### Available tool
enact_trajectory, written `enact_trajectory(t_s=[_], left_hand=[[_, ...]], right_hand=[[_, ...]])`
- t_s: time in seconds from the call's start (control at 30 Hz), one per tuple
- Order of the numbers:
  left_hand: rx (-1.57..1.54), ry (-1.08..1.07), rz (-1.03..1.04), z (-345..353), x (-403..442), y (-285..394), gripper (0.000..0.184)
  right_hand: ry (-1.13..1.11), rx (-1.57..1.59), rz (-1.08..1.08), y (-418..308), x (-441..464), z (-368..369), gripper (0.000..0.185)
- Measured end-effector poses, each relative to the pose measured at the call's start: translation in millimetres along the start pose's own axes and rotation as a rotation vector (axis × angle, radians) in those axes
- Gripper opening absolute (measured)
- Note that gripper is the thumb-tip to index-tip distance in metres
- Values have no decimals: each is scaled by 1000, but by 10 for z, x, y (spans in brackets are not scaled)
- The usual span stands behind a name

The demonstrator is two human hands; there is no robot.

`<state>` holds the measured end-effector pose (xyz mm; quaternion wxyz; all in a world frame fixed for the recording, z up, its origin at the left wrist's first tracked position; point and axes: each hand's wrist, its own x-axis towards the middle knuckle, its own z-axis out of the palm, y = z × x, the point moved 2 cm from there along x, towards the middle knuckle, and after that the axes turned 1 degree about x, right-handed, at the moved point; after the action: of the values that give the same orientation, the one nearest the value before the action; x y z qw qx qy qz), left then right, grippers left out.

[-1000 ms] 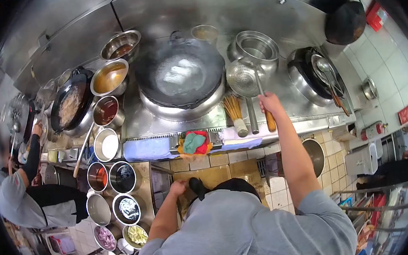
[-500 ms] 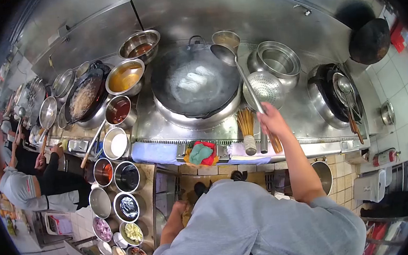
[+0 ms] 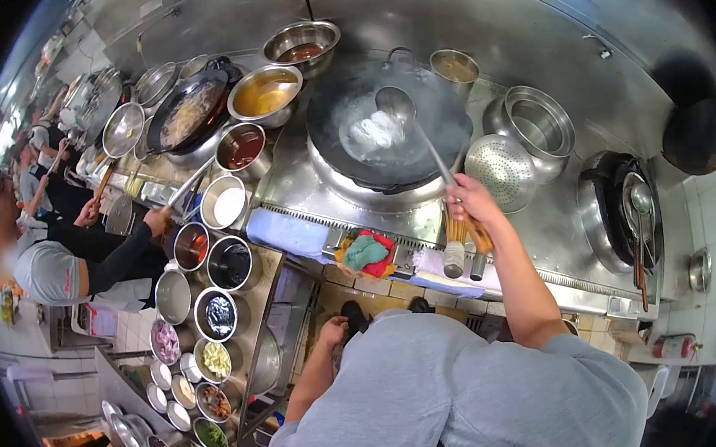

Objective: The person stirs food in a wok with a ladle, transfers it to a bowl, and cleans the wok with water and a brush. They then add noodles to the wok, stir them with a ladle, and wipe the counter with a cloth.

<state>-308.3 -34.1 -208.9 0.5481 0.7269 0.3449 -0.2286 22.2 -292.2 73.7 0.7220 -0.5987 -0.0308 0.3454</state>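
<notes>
My right hand [image 3: 474, 199] is wrapped round the wooden-ended handle of a steel ladle [image 3: 396, 103]. The ladle's bowl is over the wok [image 3: 327, 154], beside a white mass [image 3: 380, 129] whose kind I cannot make out. Steam rises from the wok. Just below my right hand are a bamboo brush [image 3: 455, 245] and a perforated skimmer [image 3: 501, 174]. My left hand [image 3: 333, 333] hangs low by my body, fingers curled, with nothing visible in it.
Bowls of orange liquid [image 3: 266, 96] and red-brown sauce [image 3: 243, 148] stand left of the wok. Folded cloths [image 3: 364, 252] lie along the counter edge. A co-worker's hand [image 3: 158, 221] is at the sauce pot's handle. Nested steel pots [image 3: 539, 125] sit to the right.
The ladle has come down from the wok's right rim to the white mass, which looks more bunched. The view has turned left. The co-worker's hand has reached the sauce pot's handle.
</notes>
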Motion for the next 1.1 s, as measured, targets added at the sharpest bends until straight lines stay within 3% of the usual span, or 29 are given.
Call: enact_trajectory(t_s=[0.07,0.13,0.17,0.2,0.23,0.27,0.33,0.43,0.5,0.57,0.67,0.73,0.77,0.87,0.9,0.97,1.03,1.1], left_hand=[[-29,19,-13,-25,-75,-171,28],[484,-1,312,-73,300,-916,25],[720,49,478,-100,438,-1219,24],[725,52,482,-183,371,-1128,24],[975,-47,570,-291,153,-952,24],[1224,-152,657,-349,25,-843,24],[1134,-76,605,-428,50,-810,27],[1106,-48,492,-506,130,-671,28],[1167,-83,438,-470,253,-571,27],[78,140,4,-438,506,-583,24],[-6,116,58,-408,94,321,25],[-127,90,109,-342,200,315,27],[-238,58,158,-295,230,279,28],[-85,34,93,-217,193,101,27],[-88,38,93,-212,213,-42,27],[401,28,141,-245,277,-428,28],[389,-5,191,-311,205,-726,27],[382,-54,240,-350,165,-984,27]], right_hand=[[25,-89,-30,-96,-159,19,21],[69,-172,-58,-27,-272,-28,27],[196,-534,-176,7,-282,-66,31],[319,-895,-298,11,-283,-53,35],[267,-630,-149,-203,-517,195,36],[271,-626,-150,-163,-542,183,36],[135,-264,-79,-39,-547,129,33],[-10,-191,-15,61,-346,100,35],[32,-248,-4,248,46,37,37],[69,-315,3,246,136,137,39],[225,-374,-60,85,41,342,27],[196,-278,-132,68,27,233,25],[217,-324,-144,124,101,148,36],[234,-524,-104,198,385,-72,28],[199,-463,-88,93,335,-61,23],[208,-469,-117,-47,274,27,26],[318,-570,-161,35,230,69,38],[276,-600,-147,67,182,179,41]])
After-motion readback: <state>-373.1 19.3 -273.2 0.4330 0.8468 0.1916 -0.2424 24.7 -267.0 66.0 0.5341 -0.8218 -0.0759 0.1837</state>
